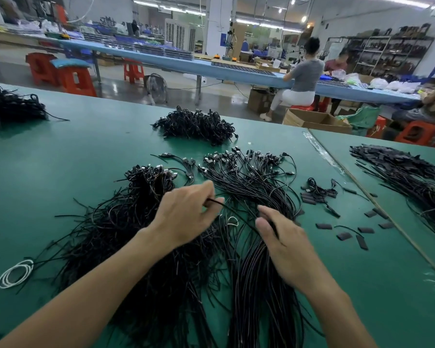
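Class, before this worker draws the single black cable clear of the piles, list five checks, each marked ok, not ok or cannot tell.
1. Left hand pinches the cable: ok.
2. Right hand pinches the same cable: ok.
3. Cable clear of the bundle beneath: cannot tell.
4. Sleeve pieces lie near the right hand: ok.
5. Bare green table left for laying it down: ok.
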`<state>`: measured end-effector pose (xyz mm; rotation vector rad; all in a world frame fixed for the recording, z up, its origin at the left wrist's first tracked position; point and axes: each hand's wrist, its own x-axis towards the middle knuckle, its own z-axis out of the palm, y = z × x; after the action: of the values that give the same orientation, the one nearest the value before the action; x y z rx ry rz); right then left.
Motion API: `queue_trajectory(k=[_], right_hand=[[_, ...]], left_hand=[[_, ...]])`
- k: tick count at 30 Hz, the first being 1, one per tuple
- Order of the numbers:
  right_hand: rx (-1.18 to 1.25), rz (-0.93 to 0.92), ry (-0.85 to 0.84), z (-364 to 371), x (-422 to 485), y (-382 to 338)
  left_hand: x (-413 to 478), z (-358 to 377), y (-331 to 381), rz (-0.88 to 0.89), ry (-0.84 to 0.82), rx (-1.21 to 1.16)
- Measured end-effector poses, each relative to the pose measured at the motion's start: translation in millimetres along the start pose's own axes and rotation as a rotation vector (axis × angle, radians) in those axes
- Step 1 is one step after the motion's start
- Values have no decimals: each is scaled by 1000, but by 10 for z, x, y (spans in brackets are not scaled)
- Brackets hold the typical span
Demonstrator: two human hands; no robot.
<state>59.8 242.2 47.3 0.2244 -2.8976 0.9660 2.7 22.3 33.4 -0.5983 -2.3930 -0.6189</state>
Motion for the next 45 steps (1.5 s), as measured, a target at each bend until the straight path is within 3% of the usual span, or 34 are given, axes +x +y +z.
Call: queue_trajectory(k=[2, 6, 10, 13, 17, 20, 22, 26, 28, 30, 32, 35, 40, 43, 45], right_hand=[[182, -46, -38, 56, -30, -123], [147, -152, -1, 87, -51, -201], [202, -93, 97, -5, -35, -36], [209, -54, 240, -91, 5, 81], [311, -98, 366, -106, 76, 21], [337, -97, 277, -60, 130, -25], [320, -109, 67, 12, 121, -68], [208, -147, -244, 126, 21, -202], [180, -181, -307, 141, -24, -234], [156, -213, -314, 112, -55, -258], [158, -237, -259, 59, -59, -279], [134, -262, -81, -32, -5, -261], [329, -267, 153, -100, 80, -191], [496, -240, 173, -32, 86, -182], [576, -184, 113, 51, 60, -200]], left_hand=[[-21, 18, 165, 33, -81, 24], [-78, 50, 307, 33, -144, 3], [-149, 64, 238, -86, -214, -177], [-161, 41, 205, -216, -353, -402], [-148, -60, 340, -309, -686, -864], [-132, -166, 471, -328, -837, -1252], [-81, -225, 544, -386, -734, -1502], [33, -161, 538, -626, -200, -1813], [24, -42, 459, -657, 4, -1724], [-43, 80, 376, -571, 85, -1348], [-124, 138, 345, -454, 32, -1050], [-230, 153, 392, -300, -213, -899], [-276, -28, 547, -470, -469, -1161], [-248, -190, 564, -569, -677, -1421], [-204, -282, 544, -596, -704, -1645]])
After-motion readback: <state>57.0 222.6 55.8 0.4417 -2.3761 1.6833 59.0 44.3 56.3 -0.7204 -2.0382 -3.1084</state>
